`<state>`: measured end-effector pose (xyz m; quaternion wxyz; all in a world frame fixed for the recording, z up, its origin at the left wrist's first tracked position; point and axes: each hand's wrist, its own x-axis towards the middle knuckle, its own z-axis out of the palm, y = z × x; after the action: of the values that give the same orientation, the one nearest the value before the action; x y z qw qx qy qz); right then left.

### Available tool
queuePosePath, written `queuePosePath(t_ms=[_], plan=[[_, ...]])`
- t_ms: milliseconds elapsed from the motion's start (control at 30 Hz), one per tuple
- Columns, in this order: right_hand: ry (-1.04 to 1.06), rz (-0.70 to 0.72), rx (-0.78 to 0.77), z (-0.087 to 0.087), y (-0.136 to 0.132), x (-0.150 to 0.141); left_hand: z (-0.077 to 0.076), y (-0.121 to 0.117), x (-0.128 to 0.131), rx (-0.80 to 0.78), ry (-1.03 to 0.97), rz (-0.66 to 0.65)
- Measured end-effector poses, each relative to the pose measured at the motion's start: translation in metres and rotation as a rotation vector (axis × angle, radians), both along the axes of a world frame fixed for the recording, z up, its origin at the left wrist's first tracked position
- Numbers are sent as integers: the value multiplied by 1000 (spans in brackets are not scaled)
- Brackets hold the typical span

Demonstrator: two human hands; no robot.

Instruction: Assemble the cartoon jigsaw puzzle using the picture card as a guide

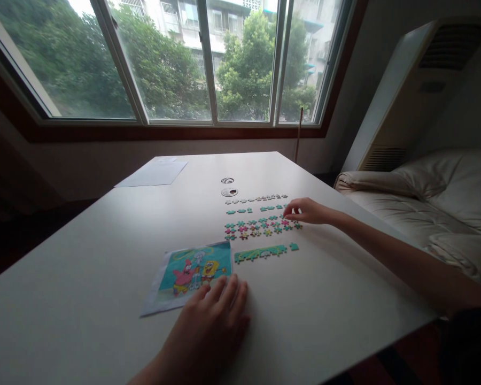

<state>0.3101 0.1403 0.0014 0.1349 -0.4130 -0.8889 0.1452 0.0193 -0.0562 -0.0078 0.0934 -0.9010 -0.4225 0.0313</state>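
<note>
My left hand (216, 315) lies with its fingers stretched out over the lower right edge of a picture sheet (196, 270), which shows cartoon figures on a teal ground. Across the table, my right hand (307, 210) is bent in a pinch at the right end of the rows of loose jigsaw pieces (260, 229). Its fingertips meet at a small puzzle piece, mostly hidden by them. Nearer to me, a joined green strip of puzzle pieces (260, 253) runs beside the sheet. A single teal piece (294, 246) lies just off the strip's right end.
Two round fittings (229, 192) are set in the white table (104, 256) behind the pieces. A white sheet of paper (152, 174) rests at the far left. To the right are a pale sofa (409, 198) and a tall floor unit (409, 91); windows stand beyond.
</note>
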Motion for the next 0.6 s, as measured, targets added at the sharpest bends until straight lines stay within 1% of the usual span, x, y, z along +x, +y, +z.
queuePosePath(t_ms=[133, 233, 333, 467, 600], plan=[[0, -2, 55, -1, 26, -19, -5, 7, -4, -2, -136, -63], [-2, 5, 66, -2, 40, -37, -9, 10, -6, -10, -198, -99], [-13, 16, 61, -3, 50, -56, -11, 11, -7, -20, -218, -108], [-50, 58, 35, -7, 59, -82, -10, 10, -7, -39, -195, -94], [-96, 94, -8, -8, 65, -100, -10, 10, -7, -38, -208, -98]])
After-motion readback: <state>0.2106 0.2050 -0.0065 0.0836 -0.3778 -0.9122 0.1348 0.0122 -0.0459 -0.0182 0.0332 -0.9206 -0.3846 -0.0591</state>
